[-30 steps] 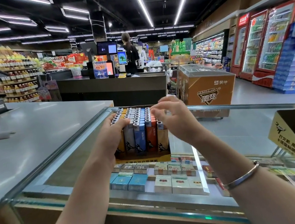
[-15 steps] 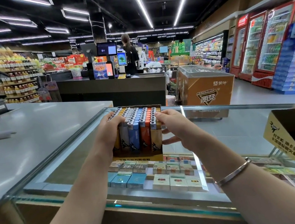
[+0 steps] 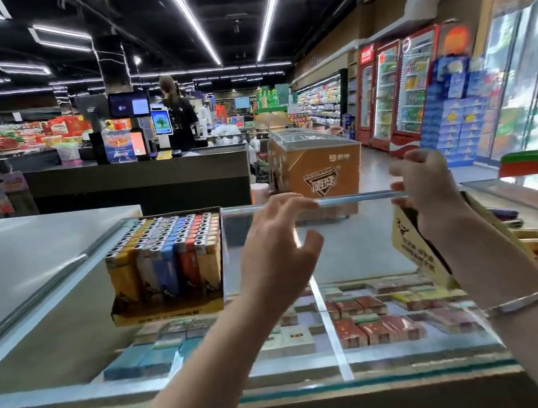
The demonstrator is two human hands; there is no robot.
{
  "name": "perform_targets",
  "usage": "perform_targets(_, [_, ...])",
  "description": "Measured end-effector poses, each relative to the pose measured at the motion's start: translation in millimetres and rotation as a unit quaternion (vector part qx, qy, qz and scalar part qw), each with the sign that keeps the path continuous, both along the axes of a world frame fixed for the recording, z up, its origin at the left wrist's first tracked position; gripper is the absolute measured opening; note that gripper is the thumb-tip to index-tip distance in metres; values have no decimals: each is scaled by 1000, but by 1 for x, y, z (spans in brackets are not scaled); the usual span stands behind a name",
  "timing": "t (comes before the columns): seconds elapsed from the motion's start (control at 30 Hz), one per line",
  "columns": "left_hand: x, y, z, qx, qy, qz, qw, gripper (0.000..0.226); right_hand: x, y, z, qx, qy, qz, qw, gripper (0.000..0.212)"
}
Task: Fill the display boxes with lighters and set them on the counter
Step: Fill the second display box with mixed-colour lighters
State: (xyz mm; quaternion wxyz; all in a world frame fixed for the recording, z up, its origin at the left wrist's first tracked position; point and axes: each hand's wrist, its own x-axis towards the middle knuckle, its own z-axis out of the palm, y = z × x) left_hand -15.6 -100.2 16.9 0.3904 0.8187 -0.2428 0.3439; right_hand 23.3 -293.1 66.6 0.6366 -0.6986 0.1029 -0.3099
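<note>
Past the fingers we are seeing an orange chest freezer (image 3: 318,158) sitting on the shop floor, red drink coolers (image 3: 396,89) glowing to their right, and a dark checkout desk (image 3: 140,184) to their left, where a person (image 3: 179,116) is standing beside lit screens (image 3: 128,104). Packets (image 3: 365,330) are lying under the glass below the fingers.

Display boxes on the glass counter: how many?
2. A full box of lighters stands at the left on the glass counter. A second display box sits at the right, partly hidden behind the right hand; its contents cannot be seen.
</note>
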Motion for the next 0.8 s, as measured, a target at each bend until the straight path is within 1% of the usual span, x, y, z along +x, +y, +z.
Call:
perform_targets(0.07, [3,-31,-4,59,34,-46,997,32,-3,-40,-7,-102,34,-84,991,27])
perform_targets(0.1, [5,-47,-7,89,68,-65,992,37,-6,-60,-11,-153,63,-121,979,31])
perform_targets(0.17, [9,-77,-11,131,175,-106,970,50,-17,-94,-21,-219,127,-160,954,39])
perform_targets(0.23, [12,-102,-16,109,298,-168,933,62,-30,-116,-32,-253,173,-155,939,43])
perform_targets(0.27, [13,-112,-19,87,344,-193,915,66,-34,-123,-37,-266,189,-141,935,43])
perform_targets(0.3, [13,-121,-21,70,373,-209,901,68,-38,-128,-41,-283,205,-123,929,40])
perform_targets(0.37, [12,-134,-25,59,383,-216,896,65,-41,-134,-48,-323,251,-95,908,28])
perform_targets(0.43, [11,-140,-29,69,367,-202,905,63,-42,-137,-51,-339,283,-81,894,13])
perform_targets(0.47, [11,-142,-30,72,361,-200,908,63,-41,-137,-52,-340,285,-77,893,13])
perform_targets(0.53, [11,-141,-30,58,360,-212,907,60,-40,-134,-51,-344,268,-77,896,14])
perform_targets(0.63, [14,-125,-25,-7,363,-234,902,51,-37,-117,-51,-320,214,-51,922,15])
perform_targets(0.7, [17,-104,-19,-46,361,-211,907,48,-35,-99,-51,-301,194,-9,933,16])
perform_targets(0.8, [25,-65,-13,-93,360,-161,914,52,-29,-67,-52,-308,175,68,933,6])
